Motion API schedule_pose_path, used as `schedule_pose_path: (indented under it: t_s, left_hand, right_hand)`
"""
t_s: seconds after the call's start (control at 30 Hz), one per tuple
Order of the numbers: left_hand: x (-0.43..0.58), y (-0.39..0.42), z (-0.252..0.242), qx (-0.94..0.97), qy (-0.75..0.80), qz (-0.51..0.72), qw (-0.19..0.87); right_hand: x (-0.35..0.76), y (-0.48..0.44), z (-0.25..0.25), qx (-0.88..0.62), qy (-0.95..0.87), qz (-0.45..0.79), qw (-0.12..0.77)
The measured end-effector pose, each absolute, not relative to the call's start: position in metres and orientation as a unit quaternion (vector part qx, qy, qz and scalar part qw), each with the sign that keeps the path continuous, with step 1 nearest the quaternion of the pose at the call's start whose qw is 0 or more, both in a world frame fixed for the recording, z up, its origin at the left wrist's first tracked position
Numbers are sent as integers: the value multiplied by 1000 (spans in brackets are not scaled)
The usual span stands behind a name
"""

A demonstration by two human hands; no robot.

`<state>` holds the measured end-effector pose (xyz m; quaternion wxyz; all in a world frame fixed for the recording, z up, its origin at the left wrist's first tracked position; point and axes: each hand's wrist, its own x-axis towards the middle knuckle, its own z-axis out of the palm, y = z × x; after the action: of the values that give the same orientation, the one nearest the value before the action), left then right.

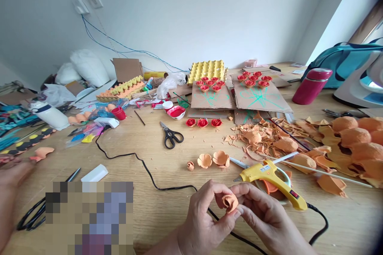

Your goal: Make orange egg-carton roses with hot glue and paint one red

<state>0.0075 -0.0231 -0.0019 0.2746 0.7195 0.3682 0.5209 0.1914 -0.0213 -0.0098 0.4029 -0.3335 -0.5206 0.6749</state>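
Observation:
Between the fingertips of my left hand (205,217) and my right hand (263,217) is a small rolled orange egg-carton rosebud (230,204), its curled opening facing up. Both hands pinch it just above the table. Beyond them lie a smaller bud (190,165) and two orange carton petal cups (204,161), in a row. A yellow hot glue gun (269,177) rests to the right of my right hand, with a white glue stick in its back. Three red-painted roses (202,122) sit farther back.
Black scissors (171,137) lie mid-table, near a dish of red paint (176,112). Cardboard sheets (260,97) carry more red roses. Carton scraps (251,135) and an orange egg tray (356,139) fill the right. A black cord (146,171) crosses the table. Another person's arm (13,183) reaches in at left.

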Motion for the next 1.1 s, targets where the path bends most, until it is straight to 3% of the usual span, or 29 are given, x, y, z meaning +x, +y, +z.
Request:
schedule_pose_path:
  t_s: [0.33,1.1]
  left_hand:
    - [6,-25,-10,705,337,529,331]
    - [-2,-22,-1,726,336,512,314]
  right_hand:
    - [193,-16,2,-355,-536,647,410]
    - [200,-18,-1,-301,-515,708,378]
